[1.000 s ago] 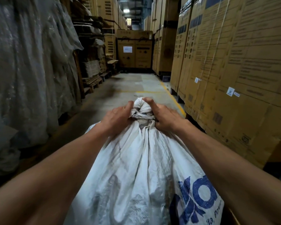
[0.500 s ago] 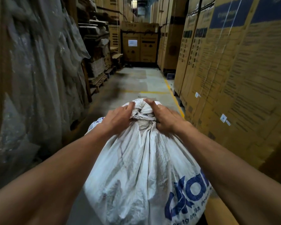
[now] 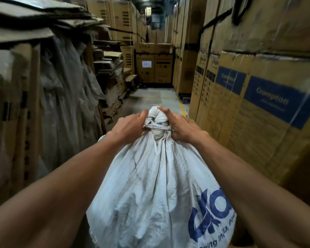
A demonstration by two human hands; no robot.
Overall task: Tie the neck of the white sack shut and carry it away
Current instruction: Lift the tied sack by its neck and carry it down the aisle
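In a carton-lined aisle [image 3: 157,97], both hands' fingers [image 3: 141,116] grip the white sack [image 3: 150,185] neck.

One white sack [image 3: 150,185], one tied neck [image 3: 157,120], two hands: left [image 3: 129,127], right [image 3: 183,128].

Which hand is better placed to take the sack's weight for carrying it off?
Neither clearly, slightly the right. The right hand grips lower on the tied neck of the white sack, under the binding; the left hand grips beside the knot. A two-handed lift looks likeliest.
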